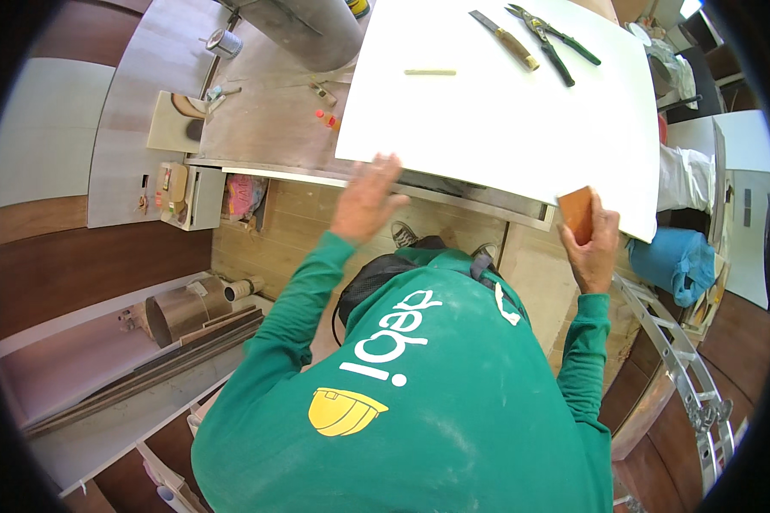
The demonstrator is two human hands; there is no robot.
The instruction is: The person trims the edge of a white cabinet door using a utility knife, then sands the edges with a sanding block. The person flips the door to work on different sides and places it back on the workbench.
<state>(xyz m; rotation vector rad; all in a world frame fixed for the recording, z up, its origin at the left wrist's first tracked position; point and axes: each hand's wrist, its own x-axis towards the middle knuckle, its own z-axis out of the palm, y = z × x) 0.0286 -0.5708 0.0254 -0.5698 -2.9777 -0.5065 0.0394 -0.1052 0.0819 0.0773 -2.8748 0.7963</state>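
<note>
A large white panel [505, 111] lies flat on a workbench [274, 128]. My left hand [366, 198] rests open on the panel's near edge, fingers spread. At the panel's near right corner, my right hand [592, 246] grips a small orange-brown block [577, 211] pressed against the edge. My green sleeves come up from below.
On the panel's far side lie a knife with a wooden handle [505, 38], green-handled snips [552, 38] and a pale stick [429, 72]. A metal can [224, 43] and small items sit on the bench. A blue bag [676, 261] and an aluminium ladder [684, 368] stand at right; rolled sheet [180, 312] at left.
</note>
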